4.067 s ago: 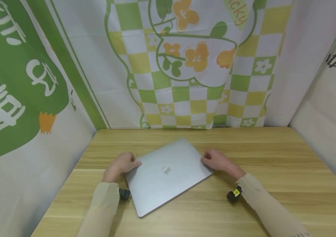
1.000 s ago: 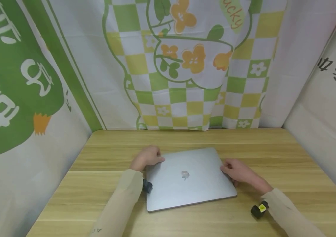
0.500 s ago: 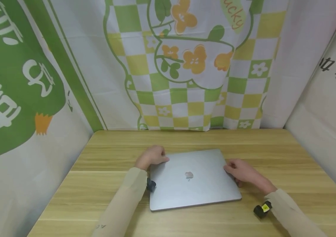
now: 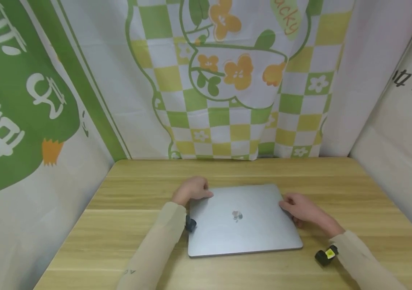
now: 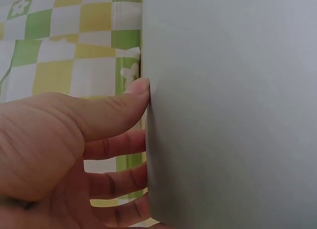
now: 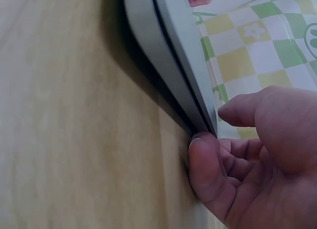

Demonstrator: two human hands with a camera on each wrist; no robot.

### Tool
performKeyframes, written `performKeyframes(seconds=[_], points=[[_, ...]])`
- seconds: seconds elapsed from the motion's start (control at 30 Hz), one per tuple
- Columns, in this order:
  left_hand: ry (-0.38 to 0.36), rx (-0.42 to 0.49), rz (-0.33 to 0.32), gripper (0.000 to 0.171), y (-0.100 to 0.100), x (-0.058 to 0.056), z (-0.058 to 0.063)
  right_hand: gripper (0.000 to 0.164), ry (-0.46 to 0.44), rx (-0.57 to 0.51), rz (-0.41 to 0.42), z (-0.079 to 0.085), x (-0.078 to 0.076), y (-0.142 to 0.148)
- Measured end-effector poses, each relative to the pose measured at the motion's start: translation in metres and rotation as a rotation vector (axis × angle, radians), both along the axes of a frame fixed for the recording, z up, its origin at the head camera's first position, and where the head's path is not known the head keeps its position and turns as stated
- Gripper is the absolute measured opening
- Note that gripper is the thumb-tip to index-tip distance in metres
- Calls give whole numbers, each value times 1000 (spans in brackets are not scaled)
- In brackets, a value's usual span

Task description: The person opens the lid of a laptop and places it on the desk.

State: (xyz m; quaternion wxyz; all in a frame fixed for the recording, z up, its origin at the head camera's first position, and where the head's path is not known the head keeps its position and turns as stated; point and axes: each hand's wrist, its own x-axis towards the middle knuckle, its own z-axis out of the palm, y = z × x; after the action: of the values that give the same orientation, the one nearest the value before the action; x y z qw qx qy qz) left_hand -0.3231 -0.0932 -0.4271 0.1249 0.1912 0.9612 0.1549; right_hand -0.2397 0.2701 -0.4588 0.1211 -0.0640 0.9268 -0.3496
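Note:
A closed silver laptop (image 4: 253, 233) with a logo on its lid lies near the middle of the table. My left hand (image 4: 193, 188) grips its left edge toward the back, thumb on the lid. In the left wrist view the other fingers (image 5: 116, 183) reach in behind the laptop's edge. At the opposite side my right hand (image 4: 303, 208) holds the right edge between thumb and fingers. The right wrist view shows a fingertip (image 6: 204, 152) under the laptop's thin edge (image 6: 173, 56), with the thumb beside the lid and a dark gap between laptop and wood.
The wooden table (image 4: 119, 241) runs back to a green-and-yellow checked curtain (image 4: 224, 121). Printed cloth hangs along the left (image 4: 21, 100) and right (image 4: 405, 141) sides. A small black camera (image 4: 326, 255) sits at the right wrist, another (image 4: 190, 224) at the left.
Both hands have moved the laptop to the right and turned it, so its front edge now runs nearly level across the view. The grip at both sides looks the same.

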Motion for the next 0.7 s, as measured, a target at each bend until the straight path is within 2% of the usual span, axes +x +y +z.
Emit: performKeyframes(seconds=[0.4,0.7], points=[[-21,9,-16,23,12,-4,-5,27,-38,-9,-25,1,1,8],[-40,-7,-16,27,18,-7,-1,27,-47,-14,-40,3,1,12]])
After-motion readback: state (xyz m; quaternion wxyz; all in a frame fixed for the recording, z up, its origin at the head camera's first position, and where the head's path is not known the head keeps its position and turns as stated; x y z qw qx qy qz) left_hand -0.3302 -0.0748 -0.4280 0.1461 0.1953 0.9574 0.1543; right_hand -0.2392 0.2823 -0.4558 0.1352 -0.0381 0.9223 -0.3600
